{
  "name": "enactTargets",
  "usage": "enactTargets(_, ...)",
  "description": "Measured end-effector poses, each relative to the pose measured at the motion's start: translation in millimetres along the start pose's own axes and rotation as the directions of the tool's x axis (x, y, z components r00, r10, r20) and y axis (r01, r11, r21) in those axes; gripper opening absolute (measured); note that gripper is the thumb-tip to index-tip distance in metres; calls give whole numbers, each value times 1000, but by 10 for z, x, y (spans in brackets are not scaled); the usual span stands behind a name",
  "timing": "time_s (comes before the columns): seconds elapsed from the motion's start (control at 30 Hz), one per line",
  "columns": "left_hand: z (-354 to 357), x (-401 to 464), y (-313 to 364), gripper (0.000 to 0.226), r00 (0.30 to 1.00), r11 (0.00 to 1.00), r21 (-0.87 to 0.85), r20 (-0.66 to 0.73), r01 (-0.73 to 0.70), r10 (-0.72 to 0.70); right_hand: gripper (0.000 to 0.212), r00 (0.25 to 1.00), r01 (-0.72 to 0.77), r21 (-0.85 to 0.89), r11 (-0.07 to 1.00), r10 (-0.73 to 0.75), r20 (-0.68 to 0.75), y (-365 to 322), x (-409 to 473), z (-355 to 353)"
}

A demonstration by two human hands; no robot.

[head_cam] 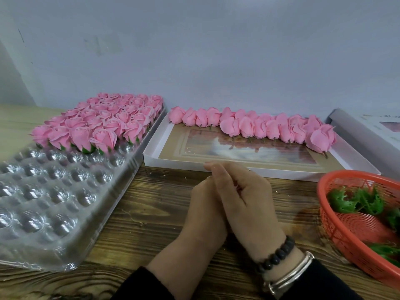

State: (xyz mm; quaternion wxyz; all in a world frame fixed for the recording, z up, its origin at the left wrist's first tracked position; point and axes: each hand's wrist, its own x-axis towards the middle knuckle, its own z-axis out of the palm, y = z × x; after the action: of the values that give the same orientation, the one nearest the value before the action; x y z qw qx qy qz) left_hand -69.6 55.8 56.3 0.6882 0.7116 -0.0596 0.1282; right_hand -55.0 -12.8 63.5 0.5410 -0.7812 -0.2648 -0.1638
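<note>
- I see the left hand [203, 211] and the right hand [251, 202] pressed together low over the middle of the desk [155, 202]. The right hand's fingers fold over the left hand's fingers.
- I cannot tell whether either hand is grasping anything. The fingers cover the gap between the palms, and only a faint pinkish tint shows there.
- The loose roses [249, 126], pink heads with short stubs, lie on their sides in a rough row along the far edge of the white box [173, 164].
- That shallow box sits just beyond the fingertips, and its near rim is close to them.
- To the left, a clear blister tray [49, 191] lies on the desk. Its near cups show bare plastic, and the packed roses [104, 120] stand upright in its far rows.
- To the right, a red basket [329, 221] holds green leaf pieces [357, 202].
- The right wrist wears a dark bead bracelet [279, 252] and a silver bangle [292, 271] above a black sleeve.
</note>
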Motion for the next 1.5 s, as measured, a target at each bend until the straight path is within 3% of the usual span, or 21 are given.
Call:
enactTargets(0.1,-7,-10,2,26,999,1000,-8,28,21,-20,42,995,-6,-97,995,15,96,26,28,-28)
enactTargets(0.23,-76,5,30,26,986,952,304,166,-33,-19,30,923,16,-129,991,35,383,86,109,-169)
enactTargets(0.27,-97,11,25,23,972,926,376,227,-37,-53,26,902,-4,-128,992,59,428,95,109,-191)
enactTargets(0.33,-116,-1,60,13,947,928,366,267,69,-176,25,880,-65,-103,993,106,463,99,89,-215)
enactTargets(0.47,-148,-25,73,31,960,971,214,235,104,-154,25,903,-118,-67,991,135,407,100,80,-228)
enactTargets(0.57,-159,-12,57,21,983,997,75,180,27,-41,52,894,-141,-121,983,179,411,155,116,-252)
enactTargets(0.67,-156,-8,24,22,984,991,94,159,-90,74,62,851,-195,-84,977,211,481,192,140,-282)
enactTargets(0.8,-172,18,-43,18,992,986,138,95,-91,79,75,848,-227,-1,974,198,492,209,139,-349)
enactTargets(0.87,-176,25,-72,11,997,984,169,62,-53,43,65,892,-219,59,974,176,416,188,114,-317)
enactTargets(0.97,-114,17,-78,13,999,982,187,35,-24,18,41,977,-146,70,987,133,169,90,77,-182)
enactTargets(1.03,-60,5,-65,24,999,972,230,19,-41,38,53,994,-69,-23,997,70,83,53,55,-104)
enactTargets(1.13,-50,4,10,26,998,994,108,64,-17,10,46,992,-32,-171,985,53,118,42,52,-85)
enactTargets(1.23,-54,5,56,19,990,994,104,143,-22,7,39,977,27,-252,967,27,210,25,92,-150)
enactTargets(1.37,-97,-23,52,25,956,977,211,285,1,-63,26,934,11,-239,971,75,349,36,96,-216)
enactTargets(1.43,-108,-44,70,18,942,962,274,320,12,-103,22,920,9,-232,973,83,383,26,90,-233)
enactTargets(1.5,-115,-61,84,11,945,972,232,312,21,-95,25,918,-46,-164,985,106,382,9,80,-247)
